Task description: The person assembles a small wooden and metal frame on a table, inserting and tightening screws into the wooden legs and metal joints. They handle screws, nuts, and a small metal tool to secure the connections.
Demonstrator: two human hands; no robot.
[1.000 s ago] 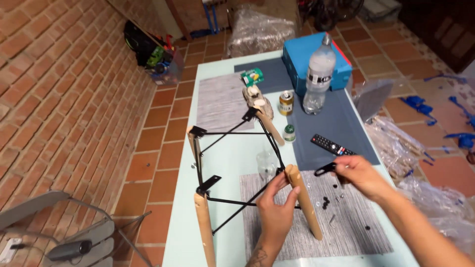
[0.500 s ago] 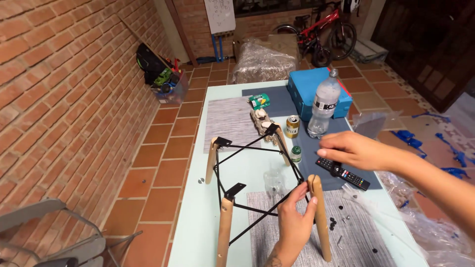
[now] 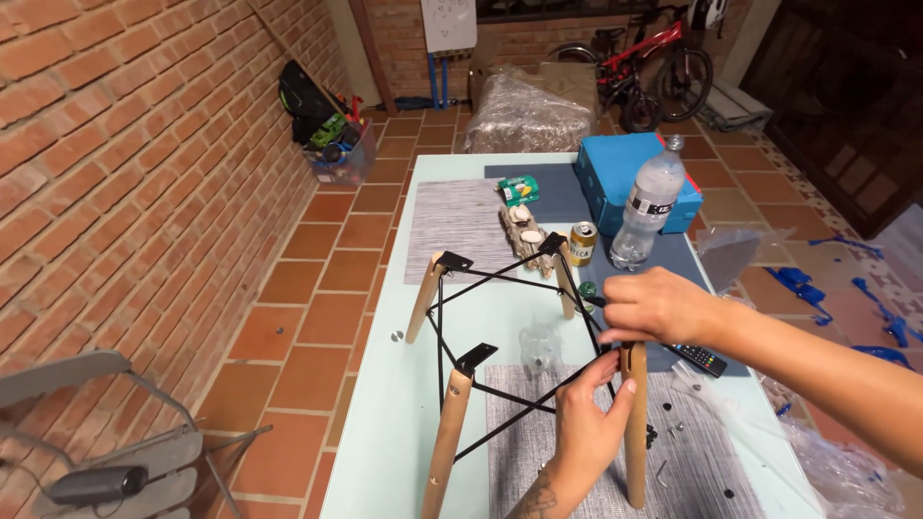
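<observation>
1. On the glass table (image 3: 385,423), seen from my head camera, stands a chair base (image 3: 510,384): four wooden legs joined by thin black rods, with black brackets on the leg tops.
2. My left hand (image 3: 586,423) comes up from the bottom edge and is wrapped around the top of the near right leg (image 3: 635,432). The fingers are closed on it, the thumb pointing up beside the wood.
3. My right hand (image 3: 663,306) reaches in from the right and sits right over that same leg top, fingers curled down. It hides the bracket there. I cannot tell whether it pinches anything or only rests on the metal.
4. The near left leg (image 3: 447,442) is cut off by the bottom edge, so its foot is out of sight. The far left leg (image 3: 423,298) shows whole, and the far right leg (image 3: 565,284) is partly behind the rods.
5. Under the near legs lies a grey mat (image 3: 538,461). Small dark bits (image 3: 663,437), too small to make out, are scattered on it just right of the leg I hold.
6. A clear thing (image 3: 538,348) stands inside the frame; its shape is hard to read against the glass.
7. A remote (image 3: 697,358) peeks out from under my right wrist, mostly hidden.
8. Farther back stand a plastic bottle (image 3: 649,204), a can (image 3: 582,242) and a blue box (image 3: 625,173), well apart from my hands.
9. My right forearm runs off the right edge.
</observation>
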